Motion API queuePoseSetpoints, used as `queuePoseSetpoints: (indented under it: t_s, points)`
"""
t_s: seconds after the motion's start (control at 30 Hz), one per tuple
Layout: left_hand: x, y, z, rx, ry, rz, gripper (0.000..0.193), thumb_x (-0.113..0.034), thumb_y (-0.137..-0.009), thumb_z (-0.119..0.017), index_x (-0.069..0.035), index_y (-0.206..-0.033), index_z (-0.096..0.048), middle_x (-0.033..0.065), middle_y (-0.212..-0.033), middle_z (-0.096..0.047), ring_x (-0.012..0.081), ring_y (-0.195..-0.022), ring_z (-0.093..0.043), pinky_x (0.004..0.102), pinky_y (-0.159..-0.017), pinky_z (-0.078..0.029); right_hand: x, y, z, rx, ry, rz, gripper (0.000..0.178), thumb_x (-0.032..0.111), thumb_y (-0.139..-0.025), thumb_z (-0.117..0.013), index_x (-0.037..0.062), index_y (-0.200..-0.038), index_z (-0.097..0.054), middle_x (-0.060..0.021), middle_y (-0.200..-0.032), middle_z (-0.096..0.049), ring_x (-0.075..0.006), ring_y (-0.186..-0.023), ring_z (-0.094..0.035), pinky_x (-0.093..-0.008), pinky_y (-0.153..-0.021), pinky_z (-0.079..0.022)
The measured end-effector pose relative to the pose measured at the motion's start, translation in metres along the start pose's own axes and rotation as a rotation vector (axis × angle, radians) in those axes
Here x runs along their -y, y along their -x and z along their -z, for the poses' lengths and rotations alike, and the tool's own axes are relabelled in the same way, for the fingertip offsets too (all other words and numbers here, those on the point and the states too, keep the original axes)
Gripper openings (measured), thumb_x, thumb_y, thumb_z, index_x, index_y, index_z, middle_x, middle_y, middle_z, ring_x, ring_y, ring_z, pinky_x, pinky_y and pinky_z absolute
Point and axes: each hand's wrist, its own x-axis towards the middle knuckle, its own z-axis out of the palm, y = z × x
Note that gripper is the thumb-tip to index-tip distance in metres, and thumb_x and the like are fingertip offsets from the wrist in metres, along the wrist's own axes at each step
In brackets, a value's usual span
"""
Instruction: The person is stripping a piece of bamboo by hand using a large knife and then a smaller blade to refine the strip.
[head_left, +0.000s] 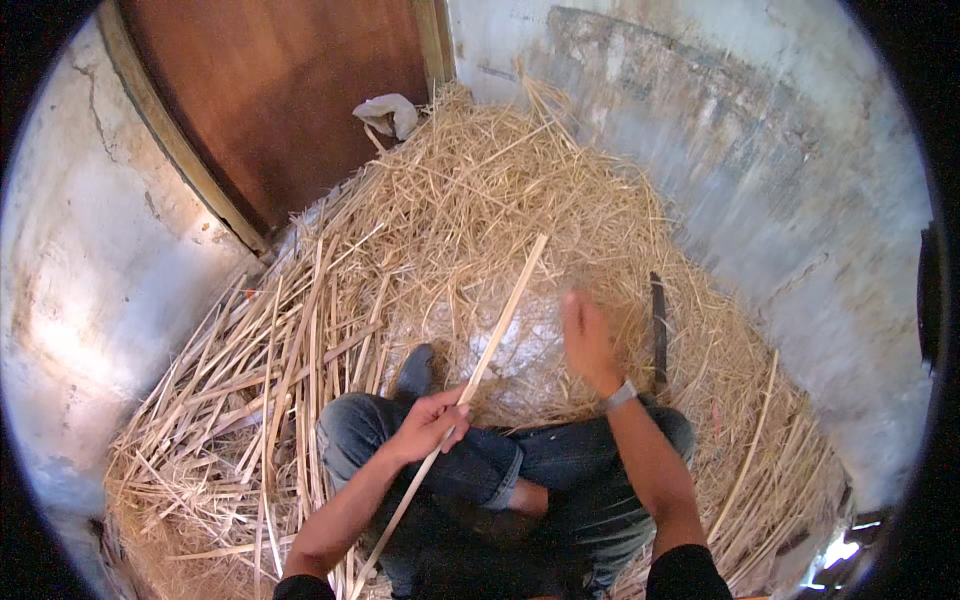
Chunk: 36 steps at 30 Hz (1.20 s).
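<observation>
— Where is the long, pale, flat split-cane strip in relation to the hands?

— It runs on a slant through the left hand. The fingers of that hand are curled round it near its middle, thumb on top, just above the knee of the blue denim jeans on the person's crossed legs. The upper end points up and to the right, over the heap of dry yellow straw; the lower end passes down along the left forearm toward the bottom edge.

— And the right hand?

— The right hand is blurred. It is raised over the straw to the right of the strip, apart from it, fingers together and pointing away from the body. It looks empty, but the blur keeps me from saying more than that. A grey wristband sits on that wrist.

— What lies about them?

— A dark, narrow, long blade rests on the straw just right of the right hand, not touching it. To the left of the legs lies a loose pile of flat pale cane splits. Behind the straw stand a brown wooden door and a grey plastered wall, with a crumpled white bag at the door's foot.
</observation>
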Motion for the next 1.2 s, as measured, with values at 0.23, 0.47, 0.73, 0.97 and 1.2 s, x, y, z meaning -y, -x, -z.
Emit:
queuePoseSetpoints:
  t_s: [0.23,0.47,0.73,0.97,1.2]
  points:
    - [0.010,-0.080,0.011,0.035,-0.083,0.094,0.053,-0.013,-0.101,-0.054,-0.017,-0.151,-0.037,-0.0006,-0.066,-0.055,0.0058,-0.051,-0.049,0.0230,-0.048,-0.042,-0.028,0.032,-0.021,0.153,0.021,0.138,0.033,0.031,-0.101,-0.048,0.0014,-0.096,-0.061,-0.0236,-0.068,-0.059,-0.0447,-0.067,-0.061,-0.0498,-0.059,-0.046]
    - [0.034,-0.079,0.013,-0.006,0.002,0.118,0.054,-0.008,-0.097,-0.056,-0.017,-0.149,-0.042,-0.0005,-0.063,-0.051,0.0069,-0.050,-0.046,0.0231,-0.047,-0.039,-0.032,0.018,-0.028,0.149,0.116,0.118,0.030,0.031,-0.100,-0.050,0.0037,-0.092,-0.060,-0.0247,-0.073,-0.061,-0.0460,-0.068,-0.060,-0.0521,-0.059,-0.046]
    - [0.043,-0.068,0.005,0.143,0.099,0.049,0.054,-0.003,-0.097,-0.053,-0.016,-0.149,-0.042,-0.0012,-0.061,-0.048,0.0062,-0.049,-0.043,0.0235,-0.045,-0.037,-0.059,-0.021,0.003,-0.205,0.254,0.039,0.026,0.028,-0.099,-0.056,0.0042,-0.090,-0.063,-0.0192,-0.066,-0.059,-0.0381,-0.059,-0.058,-0.0438,-0.053,-0.043]
    - [0.030,-0.058,-0.009,0.150,0.003,0.034,0.046,-0.008,-0.102,-0.051,-0.017,-0.146,-0.046,-0.0051,-0.057,-0.045,0.0036,-0.045,-0.036,0.0230,-0.041,-0.031,-0.058,-0.021,0.007,-0.275,0.370,0.014,0.034,0.035,-0.099,-0.053,0.0062,-0.087,-0.065,-0.0186,-0.070,-0.065,-0.0420,-0.063,-0.062,-0.0507,-0.057,-0.047]
    - [0.039,-0.056,-0.001,0.098,0.173,-0.010,0.044,-0.008,-0.102,-0.051,-0.014,-0.146,-0.047,-0.0039,-0.052,-0.041,0.0047,-0.043,-0.035,0.0236,-0.040,-0.030,-0.035,0.011,-0.030,-0.129,0.272,0.083,0.028,0.031,-0.096,-0.057,0.0072,-0.084,-0.064,-0.0196,-0.061,-0.058,-0.0416,-0.055,-0.059,-0.0489,-0.050,-0.045]
